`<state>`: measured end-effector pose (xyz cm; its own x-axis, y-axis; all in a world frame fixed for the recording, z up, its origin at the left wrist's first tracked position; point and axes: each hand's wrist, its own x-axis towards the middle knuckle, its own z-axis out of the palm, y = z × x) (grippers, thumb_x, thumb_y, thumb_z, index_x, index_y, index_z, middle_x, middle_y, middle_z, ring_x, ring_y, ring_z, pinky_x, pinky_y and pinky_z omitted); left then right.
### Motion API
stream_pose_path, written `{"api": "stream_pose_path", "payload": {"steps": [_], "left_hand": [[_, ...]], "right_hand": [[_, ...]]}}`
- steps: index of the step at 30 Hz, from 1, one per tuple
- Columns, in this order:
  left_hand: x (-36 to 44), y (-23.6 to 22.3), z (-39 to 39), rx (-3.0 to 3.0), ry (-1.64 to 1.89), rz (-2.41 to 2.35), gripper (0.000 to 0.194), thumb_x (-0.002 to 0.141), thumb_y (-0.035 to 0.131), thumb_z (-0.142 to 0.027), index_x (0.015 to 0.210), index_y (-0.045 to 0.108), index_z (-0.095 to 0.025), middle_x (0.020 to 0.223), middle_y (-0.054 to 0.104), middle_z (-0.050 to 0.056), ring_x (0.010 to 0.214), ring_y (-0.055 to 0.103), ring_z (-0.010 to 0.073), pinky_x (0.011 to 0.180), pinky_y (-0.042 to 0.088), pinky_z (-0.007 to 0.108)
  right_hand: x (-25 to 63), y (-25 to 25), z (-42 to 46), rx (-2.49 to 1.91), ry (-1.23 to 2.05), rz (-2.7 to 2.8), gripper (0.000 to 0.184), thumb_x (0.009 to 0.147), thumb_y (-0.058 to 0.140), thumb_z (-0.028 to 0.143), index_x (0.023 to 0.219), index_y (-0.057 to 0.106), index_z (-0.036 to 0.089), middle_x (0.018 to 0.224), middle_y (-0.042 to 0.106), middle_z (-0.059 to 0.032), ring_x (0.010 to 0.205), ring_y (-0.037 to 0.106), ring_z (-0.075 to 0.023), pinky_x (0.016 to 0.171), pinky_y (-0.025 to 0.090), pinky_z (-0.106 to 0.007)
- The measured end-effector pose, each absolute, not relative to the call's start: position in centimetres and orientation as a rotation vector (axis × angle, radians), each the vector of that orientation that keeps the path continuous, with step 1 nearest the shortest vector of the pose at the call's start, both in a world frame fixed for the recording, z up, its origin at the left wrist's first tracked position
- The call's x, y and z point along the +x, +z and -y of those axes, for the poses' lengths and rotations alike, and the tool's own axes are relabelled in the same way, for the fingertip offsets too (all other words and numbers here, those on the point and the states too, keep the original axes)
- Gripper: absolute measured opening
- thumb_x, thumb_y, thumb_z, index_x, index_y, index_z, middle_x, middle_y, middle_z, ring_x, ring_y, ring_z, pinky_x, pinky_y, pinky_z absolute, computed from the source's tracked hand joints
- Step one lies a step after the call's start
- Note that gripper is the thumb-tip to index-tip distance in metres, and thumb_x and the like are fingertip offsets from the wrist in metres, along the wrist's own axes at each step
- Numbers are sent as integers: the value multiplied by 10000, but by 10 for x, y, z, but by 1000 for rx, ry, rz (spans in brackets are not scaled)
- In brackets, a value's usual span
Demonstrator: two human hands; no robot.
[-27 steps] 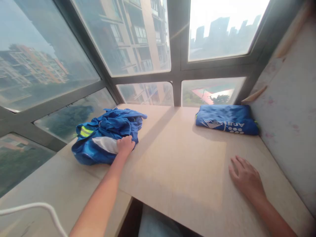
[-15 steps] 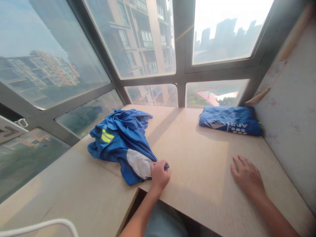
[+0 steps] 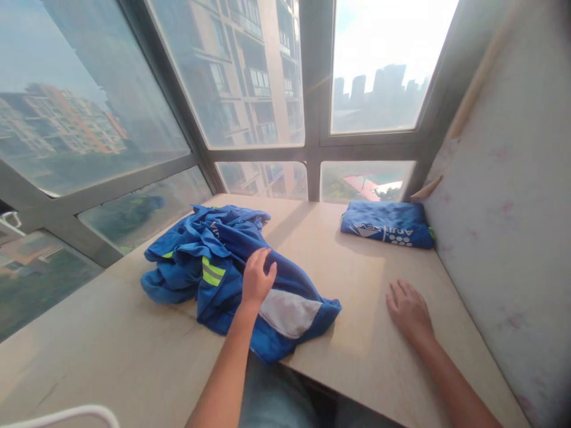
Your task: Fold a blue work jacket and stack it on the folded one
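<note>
The left forearm [image 3: 229, 365] reaches forward from the bottom edge, slanting a little to the right, and the left hand [image 3: 257, 280] is palm down over the crumpled blue work garment [image 3: 227, 252]. Its grip is loose, thumb out to the right and apart from the fingers; whether the fingertips touch the cloth cannot be told.

The garment lies bunched on the left part of the worktop [image 3: 357, 339], one section with a pale patch [image 3: 292, 314] spread rightward and its lower corner past the front edge. A yellow-and-grey reflective strip [image 3: 213, 271] shows just left of the hand.

The right forearm [image 3: 450, 371] comes in from the lower right, angled up and left. The right hand [image 3: 409, 312] rests palm down on the bare worktop, grip relaxed, fingers pointing forward, near a folded blue garment [image 3: 387, 224] with white lettering beside the wall [image 3: 504, 255].
</note>
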<state>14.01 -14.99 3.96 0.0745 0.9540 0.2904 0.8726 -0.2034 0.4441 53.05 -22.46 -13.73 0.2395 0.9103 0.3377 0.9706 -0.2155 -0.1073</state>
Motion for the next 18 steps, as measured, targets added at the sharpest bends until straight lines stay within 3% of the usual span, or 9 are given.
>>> {"api": "stream_pose_path", "payload": {"steps": [3,8,15,18], "left_hand": [[90,77,131,2111,842,-2072,403,936,615,-379,1277,578,-168,1297,591,106,1118,607,257,935,532,472],[53,113,138,2067,883,-2242,392,928,628,-395,1243,599,-163,1255,609,79,1087,621,263,900,553,443],[66,127,132,2092,956,-2165,387,942,609,-380,1260,584,-161,1264,605,97,1084,621,244,904,550,455],[103,115,138,2166,996,-1990,255,974,541,-314,1166,651,-188,1208,655,69,1083,628,221,954,528,399]], "right_hand": [[527,-133,224,-2221,-291,1725,432,951,380,311,1253,623,120,1391,564,-172,1295,492,-294,1077,378,-426],[523,-130,223,-2198,-301,1701,427,948,386,297,1238,631,104,1374,575,-180,1261,507,-298,1082,366,-430],[522,-133,222,-2215,-299,1686,412,946,392,298,1237,633,133,1374,576,-160,1270,503,-287,1089,352,-419],[523,-135,221,-2215,-304,1693,421,953,385,303,1241,629,118,1377,572,-170,1268,504,-292,1086,355,-423]]}}
